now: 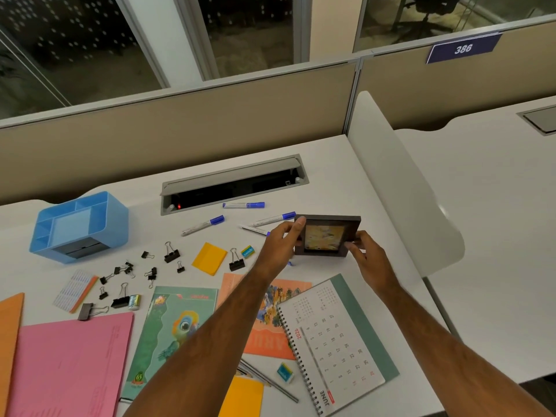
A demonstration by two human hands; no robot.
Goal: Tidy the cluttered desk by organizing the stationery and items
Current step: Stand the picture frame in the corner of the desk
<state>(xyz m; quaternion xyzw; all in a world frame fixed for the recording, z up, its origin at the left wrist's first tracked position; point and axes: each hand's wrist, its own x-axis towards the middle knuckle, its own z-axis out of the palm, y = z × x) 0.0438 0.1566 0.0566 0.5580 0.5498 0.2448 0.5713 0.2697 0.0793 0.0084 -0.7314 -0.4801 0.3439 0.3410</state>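
Note:
A small dark picture frame (326, 236) with a yellowish picture is held above the white desk (346, 182) by both hands. My left hand (281, 245) grips its left edge, thumb on top. My right hand (365, 254) pinches its lower right corner. A blue desk organizer (79, 225) stands at the back left. Blue-capped markers (203, 225) lie behind the frame. Several black binder clips (171, 254) are scattered in the middle left. A spiral desk calendar (337, 341) lies flat at the front right.
A yellow sticky pad (209, 257), a green notebook (168, 329), an orange booklet (270, 332) and pink (69, 368) and orange folders (9, 332) cover the front. Erasers (285, 372) and pencils (267, 380) lie near the front edge. An open cable tray (234, 185) sits behind, a white divider (400, 182) to the right.

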